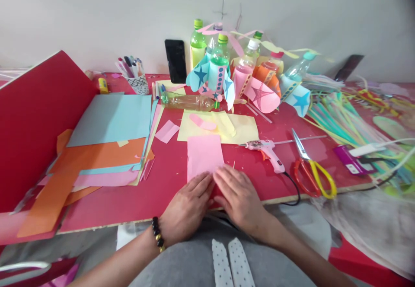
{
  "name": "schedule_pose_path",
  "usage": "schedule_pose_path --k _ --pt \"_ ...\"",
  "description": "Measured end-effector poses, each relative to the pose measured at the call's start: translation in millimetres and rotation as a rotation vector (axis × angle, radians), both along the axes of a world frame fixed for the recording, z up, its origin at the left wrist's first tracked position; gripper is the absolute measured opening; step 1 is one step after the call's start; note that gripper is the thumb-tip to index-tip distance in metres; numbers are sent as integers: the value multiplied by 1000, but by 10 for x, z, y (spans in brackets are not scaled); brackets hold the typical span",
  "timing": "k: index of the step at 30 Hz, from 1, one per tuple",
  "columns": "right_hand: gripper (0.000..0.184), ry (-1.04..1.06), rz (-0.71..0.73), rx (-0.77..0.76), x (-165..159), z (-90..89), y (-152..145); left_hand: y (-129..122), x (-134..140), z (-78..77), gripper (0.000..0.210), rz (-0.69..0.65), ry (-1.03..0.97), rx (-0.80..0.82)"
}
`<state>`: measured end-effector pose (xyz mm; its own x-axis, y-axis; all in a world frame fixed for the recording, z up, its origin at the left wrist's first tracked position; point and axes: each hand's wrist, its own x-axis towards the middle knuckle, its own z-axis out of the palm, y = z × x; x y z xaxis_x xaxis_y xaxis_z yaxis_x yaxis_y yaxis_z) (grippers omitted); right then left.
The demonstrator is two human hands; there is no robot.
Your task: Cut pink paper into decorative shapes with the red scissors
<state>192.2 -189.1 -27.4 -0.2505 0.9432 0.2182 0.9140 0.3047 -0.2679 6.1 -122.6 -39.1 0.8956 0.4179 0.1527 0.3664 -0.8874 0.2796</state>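
Note:
A pink sheet of paper (205,155) lies on the red tabletop in front of me, its near edge covered by both hands. My left hand (189,202), with a beaded bracelet on the wrist, rests flat on the lower left of the sheet, fingers stretched out. Mirroring it, my right hand (240,197) presses its flat fingers on the lower right corner. The fingertips of the two hands almost meet. Just beyond the sheet are pale yellow paper (248,129) and a small pink strip (202,122). A pink glue gun (269,151) lies right of my right hand.
Scissors (311,174) lie right of the glue gun, near a purple power adapter (352,159). Stacked colored paper (110,116) is at left. Decorated bottles (220,58), a phone (175,61) and a pen cup (138,84) stand along the wall. A bottle (191,101) lies sideways.

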Motion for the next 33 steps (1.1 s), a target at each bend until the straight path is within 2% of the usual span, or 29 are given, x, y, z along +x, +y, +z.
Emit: schedule_pose_path --k 2,7,13,18,24,30,33 --pt "56 -41 80 -75 -20 -38 -81 11 0 -1 42 -12 -1 -9" --pt "62 -83 49 -168 -1 -88 -131 51 -44 -5 43 -35 26 54" --pt "61 -110 20 -141 49 -69 -150 75 -260 37 44 31 77 127" --pt "62 -152 -25 -156 88 -52 -197 78 -454 96 43 103 74 120" --pt "58 -131 -56 -159 67 -49 -208 87 -495 105 41 132 50 98" --pt "52 -65 -156 -71 125 9 -353 128 -563 87 33 136 -32 155" --pt "45 4 -216 107 415 35 -471 226 -588 129 25 108 -61 189"
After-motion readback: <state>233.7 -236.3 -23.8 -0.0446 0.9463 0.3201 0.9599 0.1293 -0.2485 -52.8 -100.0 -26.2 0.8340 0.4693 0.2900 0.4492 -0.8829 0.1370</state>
